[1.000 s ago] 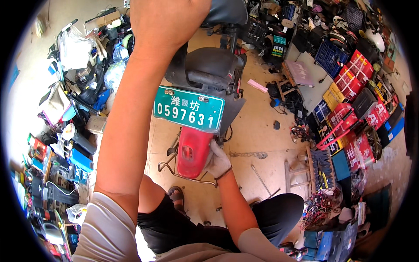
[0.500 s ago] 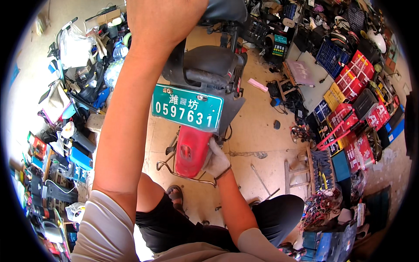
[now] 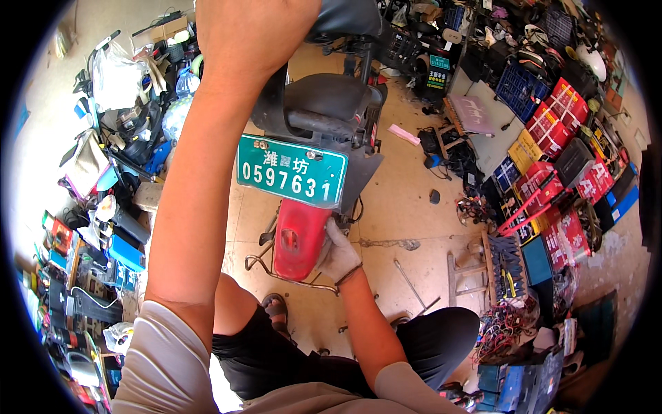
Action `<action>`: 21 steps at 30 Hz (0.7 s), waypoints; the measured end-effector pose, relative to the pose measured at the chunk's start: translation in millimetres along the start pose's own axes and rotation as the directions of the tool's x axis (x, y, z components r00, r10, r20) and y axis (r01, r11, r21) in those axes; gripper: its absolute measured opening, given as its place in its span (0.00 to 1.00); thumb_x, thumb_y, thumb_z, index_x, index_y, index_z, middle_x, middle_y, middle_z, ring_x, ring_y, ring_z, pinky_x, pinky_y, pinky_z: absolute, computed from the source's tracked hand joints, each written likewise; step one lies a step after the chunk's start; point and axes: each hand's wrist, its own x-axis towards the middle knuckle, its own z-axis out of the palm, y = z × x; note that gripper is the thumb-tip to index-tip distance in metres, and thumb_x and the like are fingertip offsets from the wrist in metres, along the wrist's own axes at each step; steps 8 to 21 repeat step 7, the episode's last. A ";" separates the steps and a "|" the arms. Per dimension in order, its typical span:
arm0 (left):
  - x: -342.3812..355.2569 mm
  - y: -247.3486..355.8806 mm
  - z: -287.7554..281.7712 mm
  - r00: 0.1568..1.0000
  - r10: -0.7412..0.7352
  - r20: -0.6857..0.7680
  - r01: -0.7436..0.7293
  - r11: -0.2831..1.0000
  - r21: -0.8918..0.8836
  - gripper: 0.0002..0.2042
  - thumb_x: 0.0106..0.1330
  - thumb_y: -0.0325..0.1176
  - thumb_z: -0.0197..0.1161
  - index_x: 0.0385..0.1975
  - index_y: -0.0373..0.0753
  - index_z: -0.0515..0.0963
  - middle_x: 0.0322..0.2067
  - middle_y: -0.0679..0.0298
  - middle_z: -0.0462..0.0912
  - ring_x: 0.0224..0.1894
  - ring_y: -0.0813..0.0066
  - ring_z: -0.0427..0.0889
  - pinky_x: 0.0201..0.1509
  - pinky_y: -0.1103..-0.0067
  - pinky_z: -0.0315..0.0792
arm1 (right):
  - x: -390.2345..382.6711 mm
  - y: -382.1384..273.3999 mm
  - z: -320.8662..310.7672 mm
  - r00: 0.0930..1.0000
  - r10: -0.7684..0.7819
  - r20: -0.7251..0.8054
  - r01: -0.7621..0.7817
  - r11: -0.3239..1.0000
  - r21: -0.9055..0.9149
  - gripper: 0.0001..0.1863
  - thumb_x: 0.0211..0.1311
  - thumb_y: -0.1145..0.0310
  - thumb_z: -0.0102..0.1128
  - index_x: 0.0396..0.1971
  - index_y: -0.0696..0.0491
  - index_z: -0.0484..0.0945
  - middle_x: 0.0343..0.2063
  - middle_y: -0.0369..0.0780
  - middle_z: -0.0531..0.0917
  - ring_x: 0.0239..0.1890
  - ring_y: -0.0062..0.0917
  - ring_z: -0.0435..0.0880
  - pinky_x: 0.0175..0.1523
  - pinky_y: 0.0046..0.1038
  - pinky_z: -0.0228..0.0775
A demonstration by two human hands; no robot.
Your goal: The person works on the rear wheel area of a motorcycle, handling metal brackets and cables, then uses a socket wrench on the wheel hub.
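In front of me stands an electric scooter, its black rear seat (image 3: 323, 96) above a green licence plate (image 3: 293, 171). Below the plate hangs a red rear mudguard (image 3: 296, 241), scuffed and with a small slot in its face. My right hand (image 3: 339, 254), in a pale glove, is closed on the mudguard's right edge, its fingertips partly hidden behind it. My left hand (image 3: 258, 34) reaches far forward to the left side of the scooter, beside the black seat part at the top. Its fingers lie beyond the picture's upper edge or out of sight.
A bent metal stand (image 3: 258, 264) juts out under the mudguard. A metal rod (image 3: 414, 284) and a pink strip (image 3: 404, 134) lie on the floor. Red battery boxes (image 3: 562, 110) and tangled wires (image 3: 507, 331) line the right; mixed parts and bags (image 3: 117, 76) crowd the left.
The scooter's rear and both hands appear slightly further left, and much of the surroundings has shifted the same way. My right hand keeps its hold on the mudguard.
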 end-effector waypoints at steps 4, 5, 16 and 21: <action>-1.1 -0.9 0.1 1.000 0.012 -0.016 -0.012 1.000 -0.016 0.10 0.67 0.30 0.56 0.26 0.31 0.79 0.27 0.44 0.80 0.33 0.42 0.81 0.40 0.57 0.73 | -4.5 3.6 1.3 0.992 -0.046 -0.114 0.047 0.999 0.005 0.33 0.80 0.42 0.50 0.75 0.45 0.66 0.71 0.38 0.75 0.72 0.34 0.75 0.75 0.46 0.68; -1.4 -0.8 -0.1 1.000 0.009 -0.004 -0.009 1.000 -0.011 0.10 0.67 0.30 0.56 0.26 0.31 0.79 0.27 0.44 0.80 0.34 0.42 0.81 0.40 0.57 0.73 | -6.5 4.8 0.3 0.989 -0.043 -0.139 0.043 0.999 -0.002 0.33 0.80 0.43 0.49 0.75 0.45 0.66 0.71 0.39 0.75 0.72 0.35 0.75 0.75 0.46 0.67; -0.6 -0.3 -0.9 1.000 -0.001 0.014 0.001 1.000 -0.001 0.10 0.67 0.30 0.56 0.27 0.31 0.79 0.28 0.44 0.81 0.34 0.43 0.81 0.40 0.57 0.73 | -13.5 3.6 -1.6 0.981 -0.039 -0.192 0.036 0.999 -0.022 0.32 0.80 0.43 0.49 0.75 0.44 0.66 0.72 0.41 0.74 0.73 0.36 0.74 0.76 0.46 0.66; -0.6 -0.3 -0.9 1.000 -0.001 0.014 0.001 1.000 -0.001 0.10 0.67 0.30 0.56 0.27 0.31 0.79 0.28 0.44 0.81 0.34 0.43 0.81 0.40 0.57 0.73 | -13.5 3.6 -1.6 0.981 -0.039 -0.192 0.036 0.999 -0.022 0.32 0.80 0.43 0.49 0.75 0.44 0.66 0.72 0.41 0.74 0.73 0.36 0.74 0.76 0.46 0.66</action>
